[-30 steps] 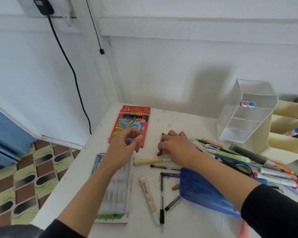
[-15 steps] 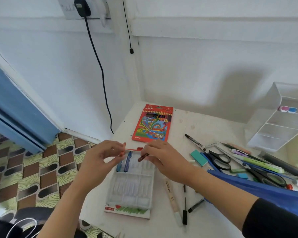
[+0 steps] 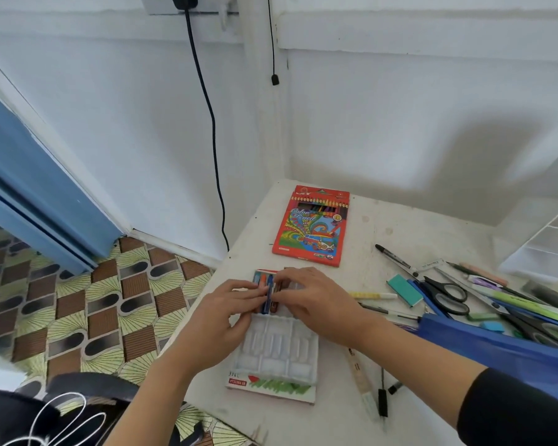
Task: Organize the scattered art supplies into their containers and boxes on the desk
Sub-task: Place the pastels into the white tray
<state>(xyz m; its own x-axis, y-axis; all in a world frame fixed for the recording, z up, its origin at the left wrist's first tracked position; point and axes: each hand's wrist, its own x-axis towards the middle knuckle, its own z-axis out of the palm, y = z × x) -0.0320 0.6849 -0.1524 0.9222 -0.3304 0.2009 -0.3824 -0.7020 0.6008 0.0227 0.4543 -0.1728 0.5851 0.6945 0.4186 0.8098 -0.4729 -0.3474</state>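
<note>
Waxy stick crayons (image 3: 267,289) sit in far slots of ribbed white plastic tray (image 3: 281,352), by bench's left edge. Left grip (image 3: 232,305) flat-fingered, pressing them; right grip (image 3: 310,300) curled over them, hold unclear

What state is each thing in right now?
Tray: mostly empty, crayons at far end.
Crayons: lying in tray slots.
Pencil box: closed, flat.
Scissors: shut.
Left hand: fingertips touch crayons.
Right hand: over crayons, grip hidden.
</note>
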